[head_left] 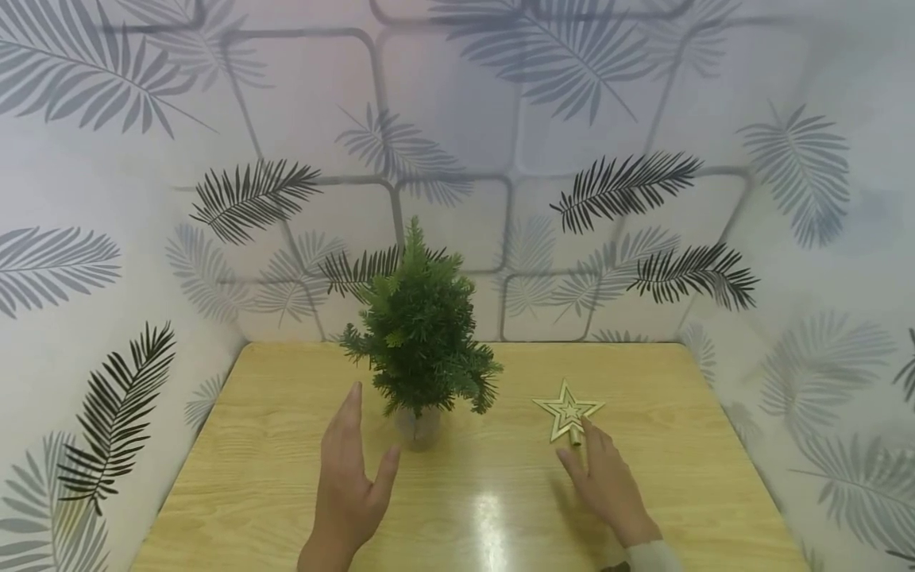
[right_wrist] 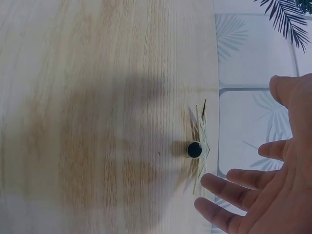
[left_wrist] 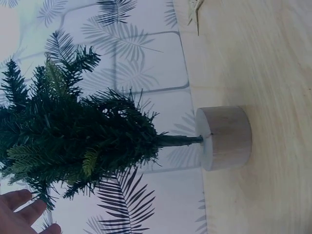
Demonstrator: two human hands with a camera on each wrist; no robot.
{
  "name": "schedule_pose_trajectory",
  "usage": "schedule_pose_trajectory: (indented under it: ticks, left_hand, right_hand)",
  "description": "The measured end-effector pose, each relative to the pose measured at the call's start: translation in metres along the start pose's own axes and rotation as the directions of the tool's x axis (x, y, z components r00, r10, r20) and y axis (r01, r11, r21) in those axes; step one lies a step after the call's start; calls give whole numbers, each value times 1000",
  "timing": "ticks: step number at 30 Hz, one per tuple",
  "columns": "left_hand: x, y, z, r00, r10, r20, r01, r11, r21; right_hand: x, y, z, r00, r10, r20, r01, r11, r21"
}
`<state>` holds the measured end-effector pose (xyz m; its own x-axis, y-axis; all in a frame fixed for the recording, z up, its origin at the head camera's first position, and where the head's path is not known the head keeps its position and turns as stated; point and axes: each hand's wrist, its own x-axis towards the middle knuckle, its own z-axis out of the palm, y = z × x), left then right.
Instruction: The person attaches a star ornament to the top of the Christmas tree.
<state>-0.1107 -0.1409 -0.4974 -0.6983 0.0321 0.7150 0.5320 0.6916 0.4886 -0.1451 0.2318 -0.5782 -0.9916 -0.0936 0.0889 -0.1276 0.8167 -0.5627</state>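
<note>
A small artificial Christmas tree (head_left: 422, 334) stands upright on the table, its round wooden base (left_wrist: 225, 138) showing in the left wrist view. My left hand (head_left: 350, 477) is raised to the left of the tree's base, fingers straight and thumb apart, holding nothing; its fingertips (left_wrist: 31, 210) appear near the branches. To the right of the tree lies a gold star tree topper (head_left: 576, 435), its hollow socket (right_wrist: 194, 149) turned toward me. Over its near right side is my right hand (head_left: 609, 485), with fingers extended and thumb spread. Whether a fingertip touches the star, I cannot tell.
The light wood table (head_left: 250, 477) ends at a back edge close to the wall (head_left: 457, 103), which is covered in leaf-patterned paper. Similar patterned surfaces flank the table on both sides. A bright reflection lies on the tabletop between the hands.
</note>
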Motion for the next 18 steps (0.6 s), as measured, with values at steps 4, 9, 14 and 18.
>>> schedule_pose_trajectory:
  ticks: [4, 9, 14, 18]
  left_hand:
    - [10, 5, 0, 998, 43, -46, -44, 999, -13]
    - [21, 10, 1, 993, 85, -81, -89, 995, -43]
    - [35, 14, 2, 988, 108, -110, -116, 991, -73]
    - [45, 17, 4, 983, 122, -134, -136, 986, -96]
  right_hand:
    - [3, 3, 1, 1000, 21, 10, -21, 1000, -10]
    - [5, 6, 1, 999, 39, 16, -39, 998, -47]
    - [7, 4, 0, 999, 46, 15, -45, 998, -40]
    - [6, 2, 0, 998, 52, 25, -52, 999, -14]
